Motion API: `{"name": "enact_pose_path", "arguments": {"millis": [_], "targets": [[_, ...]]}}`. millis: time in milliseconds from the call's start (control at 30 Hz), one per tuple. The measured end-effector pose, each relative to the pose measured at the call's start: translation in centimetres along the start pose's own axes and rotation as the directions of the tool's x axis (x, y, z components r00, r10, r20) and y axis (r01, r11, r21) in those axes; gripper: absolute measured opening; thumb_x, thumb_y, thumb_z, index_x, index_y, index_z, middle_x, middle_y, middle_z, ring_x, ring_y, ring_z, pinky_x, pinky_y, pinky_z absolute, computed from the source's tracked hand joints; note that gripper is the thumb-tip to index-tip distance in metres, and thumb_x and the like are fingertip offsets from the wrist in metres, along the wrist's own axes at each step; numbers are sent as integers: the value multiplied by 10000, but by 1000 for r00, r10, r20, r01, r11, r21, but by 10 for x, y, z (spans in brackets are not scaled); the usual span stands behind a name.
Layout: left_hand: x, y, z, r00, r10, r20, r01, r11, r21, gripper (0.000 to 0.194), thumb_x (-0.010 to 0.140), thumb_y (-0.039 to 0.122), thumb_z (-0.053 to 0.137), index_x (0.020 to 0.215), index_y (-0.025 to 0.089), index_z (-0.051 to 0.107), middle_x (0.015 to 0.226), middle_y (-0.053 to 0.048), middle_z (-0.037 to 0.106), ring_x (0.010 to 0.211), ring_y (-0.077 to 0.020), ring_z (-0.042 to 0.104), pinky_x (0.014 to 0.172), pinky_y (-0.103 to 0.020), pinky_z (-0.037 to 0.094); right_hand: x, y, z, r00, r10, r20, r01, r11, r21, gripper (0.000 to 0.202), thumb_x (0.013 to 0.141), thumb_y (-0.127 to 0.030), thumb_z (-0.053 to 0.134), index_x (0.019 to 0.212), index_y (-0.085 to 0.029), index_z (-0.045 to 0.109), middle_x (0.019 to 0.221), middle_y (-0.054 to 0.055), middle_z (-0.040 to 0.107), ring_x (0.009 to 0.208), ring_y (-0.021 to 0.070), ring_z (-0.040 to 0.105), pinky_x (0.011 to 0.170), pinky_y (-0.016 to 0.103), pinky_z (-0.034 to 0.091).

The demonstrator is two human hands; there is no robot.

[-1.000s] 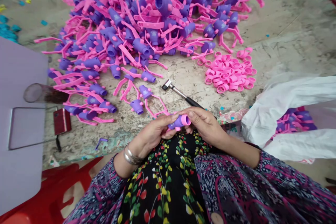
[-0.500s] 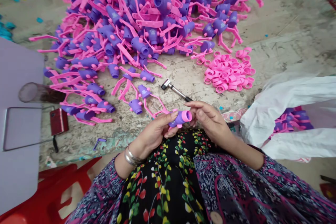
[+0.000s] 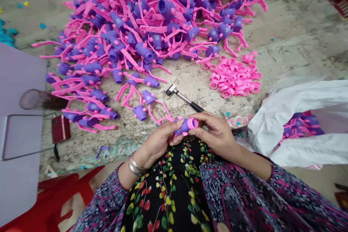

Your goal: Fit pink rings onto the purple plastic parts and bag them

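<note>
My left hand (image 3: 159, 139) grips a small hollow purple plastic part (image 3: 182, 127) with pink knobs on its sides, holding it just above my lap at the table edge. A pink ring (image 3: 191, 123) sits around the part's open right end. Thumb and fingers of my right hand (image 3: 220, 134) close on that ring from the right. Beyond my hands lies a small hammer (image 3: 183, 96) with a black handle. A heap of loose pink rings (image 3: 236, 77) is to its right. Ahead spreads a big pile of purple parts with pink arms (image 3: 141, 49).
At right stands a white sack (image 3: 268, 127) with more purple and pink pieces inside. On the left are a clear cup (image 3: 35, 99) lying sideways, a dark red box-shaped device (image 3: 60, 129), a purple hex-key-shaped piece (image 3: 102, 151) and a red plastic chair (image 3: 58, 203).
My right hand has moved left and its fingers have closed on the pink ring at the part's end. My left hand keeps its hold. The view has shifted slightly.
</note>
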State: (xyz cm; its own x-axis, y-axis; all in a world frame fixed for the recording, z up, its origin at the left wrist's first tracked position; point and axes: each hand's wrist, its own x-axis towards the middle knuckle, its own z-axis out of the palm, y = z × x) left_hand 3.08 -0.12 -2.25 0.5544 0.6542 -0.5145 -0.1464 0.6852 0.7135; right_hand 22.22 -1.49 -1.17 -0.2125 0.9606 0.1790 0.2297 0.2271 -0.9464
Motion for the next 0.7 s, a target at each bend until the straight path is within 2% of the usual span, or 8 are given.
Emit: {"name": "enact_pose_path", "arguments": {"millis": [233, 400, 700], "targets": [[-1, 1, 1, 999, -41, -11, 41, 999, 1, 411, 843, 513, 579, 637, 163, 508, 474, 59, 363, 434, -56, 268, 457, -238, 203, 2, 2, 0, 996, -36, 79, 37, 999, -12, 168, 878, -305, 664, 1021, -218, 659, 852, 20, 681, 755, 147, 618, 668, 267, 481], [-1, 0, -3, 998, -59, 0, 59, 998, 0, 416, 842, 508, 582, 631, 156, 513, 485, 48, 399, 432, -53, 283, 447, -240, 187, 3, 4, 2, 987, -130, 100, 132, 991, -22, 160, 897, -280, 639, 1044, -217, 641, 872, 19, 687, 770, 145, 612, 715, 269, 482], [0, 2, 1, 994, -105, 27, 107, 992, -67, 379, 819, 513, 603, 695, 164, 523, 464, 74, 332, 417, -52, 232, 437, -231, 162, 3, 7, 3, 985, -132, 110, 140, 988, -68, 165, 923, -323, 596, 1054, -228, 628, 897, 27, 705, 779, 158, 624, 714, 286, 494]]}}
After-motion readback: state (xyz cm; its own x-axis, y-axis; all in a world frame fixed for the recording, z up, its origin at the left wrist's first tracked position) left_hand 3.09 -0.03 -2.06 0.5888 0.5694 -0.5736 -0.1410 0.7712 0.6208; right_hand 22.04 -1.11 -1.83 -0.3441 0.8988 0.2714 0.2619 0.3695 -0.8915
